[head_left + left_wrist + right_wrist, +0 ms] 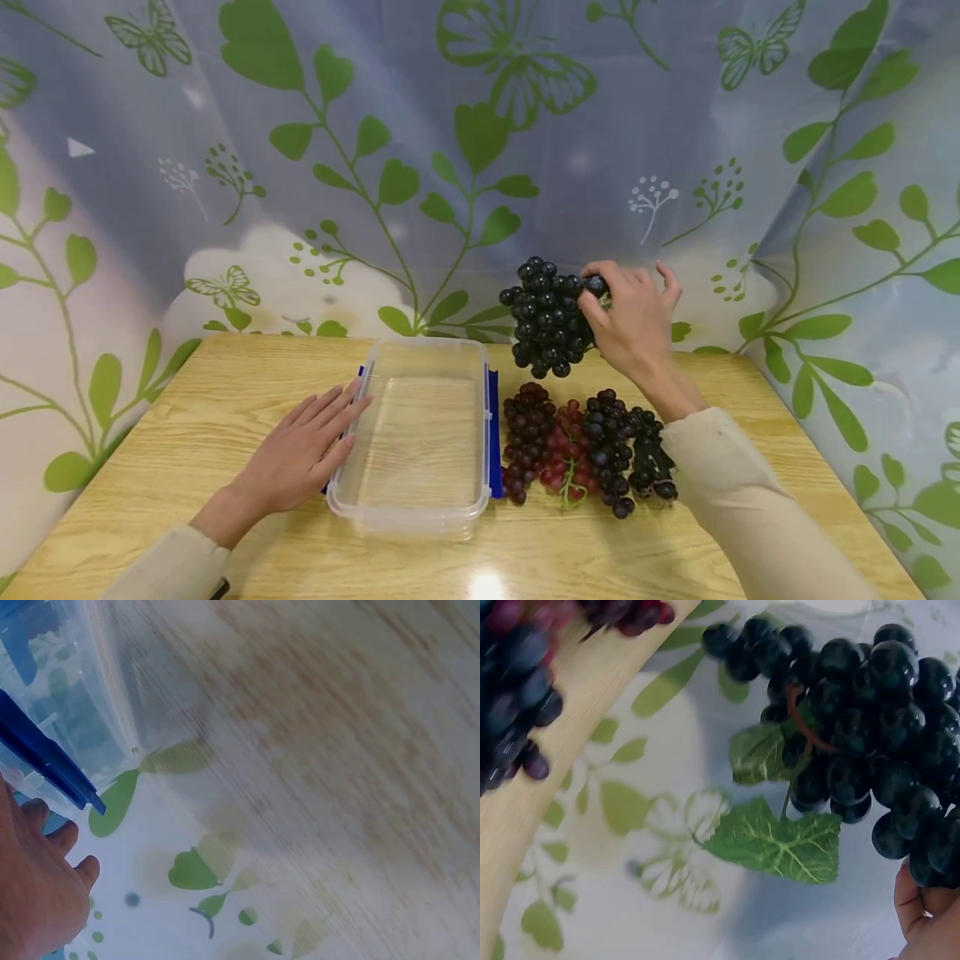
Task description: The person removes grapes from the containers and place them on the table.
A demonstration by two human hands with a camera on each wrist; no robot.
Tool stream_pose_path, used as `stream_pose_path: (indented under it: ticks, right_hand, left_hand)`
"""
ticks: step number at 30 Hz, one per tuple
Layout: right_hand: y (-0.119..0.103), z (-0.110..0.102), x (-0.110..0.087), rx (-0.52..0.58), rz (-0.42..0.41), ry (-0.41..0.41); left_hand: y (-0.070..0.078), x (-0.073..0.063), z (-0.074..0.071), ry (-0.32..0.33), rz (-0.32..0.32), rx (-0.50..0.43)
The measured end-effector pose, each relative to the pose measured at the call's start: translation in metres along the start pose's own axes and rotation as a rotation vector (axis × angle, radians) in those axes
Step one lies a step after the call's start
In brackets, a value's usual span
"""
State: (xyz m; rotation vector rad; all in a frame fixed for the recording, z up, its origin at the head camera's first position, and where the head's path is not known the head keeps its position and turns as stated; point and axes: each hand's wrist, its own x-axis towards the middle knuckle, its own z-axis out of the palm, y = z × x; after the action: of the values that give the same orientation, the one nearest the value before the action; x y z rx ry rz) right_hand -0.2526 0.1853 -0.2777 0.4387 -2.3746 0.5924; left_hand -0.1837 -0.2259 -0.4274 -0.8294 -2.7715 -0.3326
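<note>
My right hand [633, 312] pinches a bunch of black grapes [551, 317] by its right end and holds it up in front of the curtain. Seen from the right wrist, two green leaves and a brown stem [793, 712] hang from this bunch, with fingertips [907, 904] against the lower grapes. A clear plastic container [420, 442] with blue side latches stands on the table, with nothing visible inside. Along its left rim lie the straight fingers of my left hand [307, 450]. In the left wrist view, that hand [37, 892] is beside a blue latch [49, 761].
Right of the container lie several more grape bunches on the wooden table [247, 367]: a dark red one [528, 425], a red one [567, 446], a purple-black one [609, 433] and a small dark one [651, 454]. A leaf-patterned curtain [375, 167] rises behind the table.
</note>
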Motion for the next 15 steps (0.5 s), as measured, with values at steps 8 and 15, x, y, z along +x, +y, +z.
stream_pose_path:
  ticks: [8, 15]
  right_hand:
    - [0.047, -0.024, -0.012, -0.043, 0.143, 0.020]
    - [0.089, -0.037, -0.031, -0.107, 0.236, 0.016]
  left_hand:
    - [0.000, -0.001, 0.000, 0.008, 0.002, -0.013]
    - [0.000, 0.000, 0.002, 0.011, 0.000, -0.025]
